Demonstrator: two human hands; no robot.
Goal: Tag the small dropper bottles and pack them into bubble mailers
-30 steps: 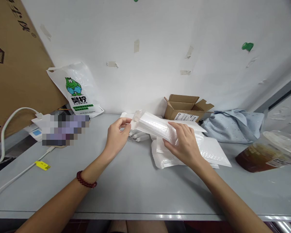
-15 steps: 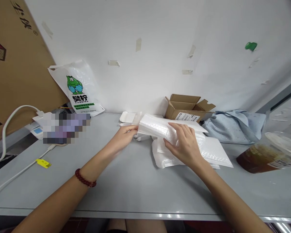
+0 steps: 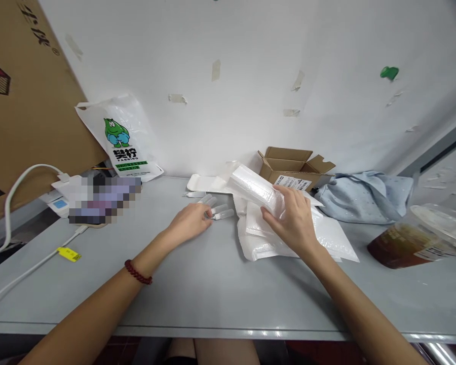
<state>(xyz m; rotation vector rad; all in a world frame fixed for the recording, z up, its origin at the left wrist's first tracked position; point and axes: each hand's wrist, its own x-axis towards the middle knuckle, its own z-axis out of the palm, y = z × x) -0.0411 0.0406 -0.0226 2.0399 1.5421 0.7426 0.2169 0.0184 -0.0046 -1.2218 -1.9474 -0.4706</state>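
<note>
In my right hand (image 3: 294, 220) is a white bubble mailer (image 3: 253, 187), gripped between thumb and fingers and tilted up to the left. More white bubble mailers (image 3: 264, 248) lie in a loose pile beneath it. My left hand (image 3: 188, 223) rests low over the table with its fingers curled in. Several small clear plastic tubes with narrow tips (image 3: 223, 214) lie right at its fingertips. What the curled fingers hold, if anything, is hidden. Behind the tubes lies a flat white packet (image 3: 209, 183).
An open cardboard box (image 3: 289, 170) stands against the wall, beside a light blue cloth (image 3: 365, 197). A lidded drink cup (image 3: 399, 246) leans at the right. On the left are a blurred phone-like object (image 3: 106, 200), a white cable (image 3: 34, 271) and a white printed bag (image 3: 131, 142).
My right hand has lifted and tilted the mailer's left end. Small clear tubes now show on the table. My left hand has come away from the mailer, slightly down and left.
</note>
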